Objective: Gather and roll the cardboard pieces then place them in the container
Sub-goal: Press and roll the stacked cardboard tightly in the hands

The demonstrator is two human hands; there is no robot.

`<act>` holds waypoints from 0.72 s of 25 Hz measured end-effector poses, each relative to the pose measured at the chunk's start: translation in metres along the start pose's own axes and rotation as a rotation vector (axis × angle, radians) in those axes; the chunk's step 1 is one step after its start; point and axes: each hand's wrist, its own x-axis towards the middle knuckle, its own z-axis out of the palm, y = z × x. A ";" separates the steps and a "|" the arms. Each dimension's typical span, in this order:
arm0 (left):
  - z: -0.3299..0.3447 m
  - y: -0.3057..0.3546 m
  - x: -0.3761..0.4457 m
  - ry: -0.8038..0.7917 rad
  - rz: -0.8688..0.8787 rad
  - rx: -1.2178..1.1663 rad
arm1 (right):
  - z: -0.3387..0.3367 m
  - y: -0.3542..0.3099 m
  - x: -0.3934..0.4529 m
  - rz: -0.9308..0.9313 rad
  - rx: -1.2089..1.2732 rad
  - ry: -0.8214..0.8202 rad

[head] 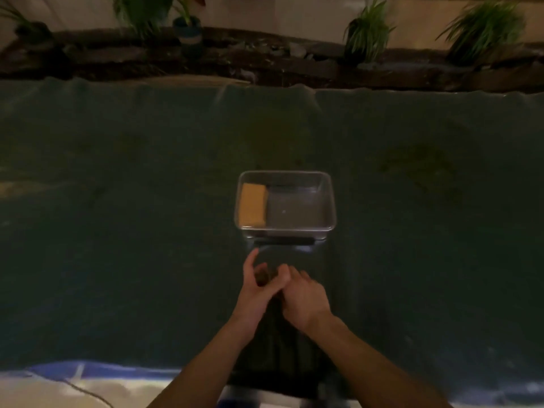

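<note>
A clear rectangular container [329,198] stands at the middle of the dark green cloth. One tan cardboard piece [252,205] lies flat inside it against the left wall. Just in front of the container my left hand [254,285] and my right hand [304,295] meet, fingers curled around a small dark brownish piece [263,276] held between them. The piece is mostly hidden by the fingers and blurred, so its shape is unclear. A dark flat tray-like object [297,357] lies under my hands.
The green cloth [117,231] covers the whole table. Along the far edge runs a dark wooden ledge [265,63] with several potted plants [368,33]. A blue and white surface [73,378] shows at the near edge.
</note>
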 end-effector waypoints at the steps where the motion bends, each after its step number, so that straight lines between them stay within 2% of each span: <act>1: -0.021 -0.006 -0.002 0.058 0.052 0.188 | 0.010 -0.016 0.002 -0.042 -0.041 -0.011; 3: -0.057 -0.017 -0.004 0.200 0.112 0.497 | 0.029 -0.043 0.010 -0.107 -0.114 -0.030; 6: -0.087 -0.032 -0.004 0.252 0.182 0.688 | 0.056 -0.065 0.017 -0.107 -0.110 -0.066; 8: -0.095 -0.041 0.002 0.356 0.272 0.818 | 0.069 -0.069 0.024 -0.114 -0.125 -0.039; 12: -0.103 -0.051 0.014 0.410 0.201 0.764 | 0.084 -0.061 0.026 -0.139 -0.159 0.038; 14: -0.103 -0.051 0.014 0.424 0.200 0.741 | 0.088 -0.049 0.016 -0.042 -0.135 0.071; 18: -0.099 -0.056 0.022 0.433 0.165 0.614 | 0.095 -0.033 0.002 0.170 0.222 0.096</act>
